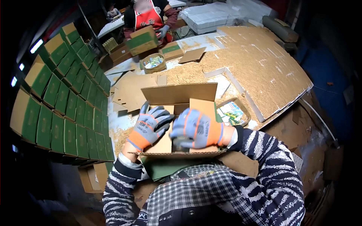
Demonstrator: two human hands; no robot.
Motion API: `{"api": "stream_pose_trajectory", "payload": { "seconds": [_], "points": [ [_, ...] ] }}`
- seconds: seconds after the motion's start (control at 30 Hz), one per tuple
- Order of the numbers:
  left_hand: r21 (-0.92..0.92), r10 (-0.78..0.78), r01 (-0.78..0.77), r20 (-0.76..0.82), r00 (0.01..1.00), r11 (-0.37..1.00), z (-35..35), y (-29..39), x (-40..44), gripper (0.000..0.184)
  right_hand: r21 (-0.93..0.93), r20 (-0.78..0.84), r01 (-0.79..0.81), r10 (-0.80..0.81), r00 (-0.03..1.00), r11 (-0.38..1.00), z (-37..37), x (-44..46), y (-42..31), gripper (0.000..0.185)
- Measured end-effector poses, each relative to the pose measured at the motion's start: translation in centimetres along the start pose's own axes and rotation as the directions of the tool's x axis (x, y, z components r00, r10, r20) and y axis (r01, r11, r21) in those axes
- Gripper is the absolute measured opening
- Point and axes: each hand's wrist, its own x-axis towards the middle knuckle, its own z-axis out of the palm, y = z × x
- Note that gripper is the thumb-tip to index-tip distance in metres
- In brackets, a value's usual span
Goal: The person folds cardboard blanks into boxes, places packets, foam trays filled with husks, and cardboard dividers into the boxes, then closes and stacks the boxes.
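An open cardboard box stands in front of me, its far flap raised and its side flaps folded inward. Its near wall is green on the outside. My left hand, in a grey and orange work glove, rests on the left side flap with its fingers spread. My right hand, in a matching glove and slightly blurred, is over the right side flap. Its fingers reach left across the opening and look apart, with nothing seen in them. The hands hide most of the box's inside.
Green and brown boxes are stacked high at the left. Small packets lie in a tray at the right and in a round basket farther off. Wood shavings cover a board. Across the table, a person in a red apron handles a box.
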Motion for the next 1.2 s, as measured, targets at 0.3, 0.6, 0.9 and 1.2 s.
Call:
{"api": "stream_pose_trajectory", "payload": {
  "seconds": [0.3, 0.6, 0.9, 1.2],
  "points": [
    [-0.78, -0.407, 0.384, 0.183, 0.895, 0.493, 1.7, -3.0, -2.7, 0.031, 0.192, 0.573, -0.378, 0.209, 0.792, 0.906, -2.8, 2.6, 0.4, 0.062],
    [-0.964, -0.788, 0.193, -0.028, 0.615, 0.185, 0.8, -2.8, -8.8, 0.059, 0.625, -0.388, -0.331, 0.649, 0.655, 0.707, 0.9, -2.4, 3.3, 0.046],
    [-0.407, -0.156, 0.273, 0.298, 0.942, 0.872, -1.4, 1.6, 0.6, 0.071, 0.637, 0.761, -0.358, 0.483, 0.432, -0.683, 15.3, -12.4, 3.8, 0.058],
    [-0.488, -0.092, 0.552, 0.687, 0.721, 0.676, -2.0, 0.8, 0.2, 0.043, 0.59, -0.421, -0.548, 0.353, -0.835, -0.593, 2.6, -45.6, 17.4, 0.112]
  ]
}}
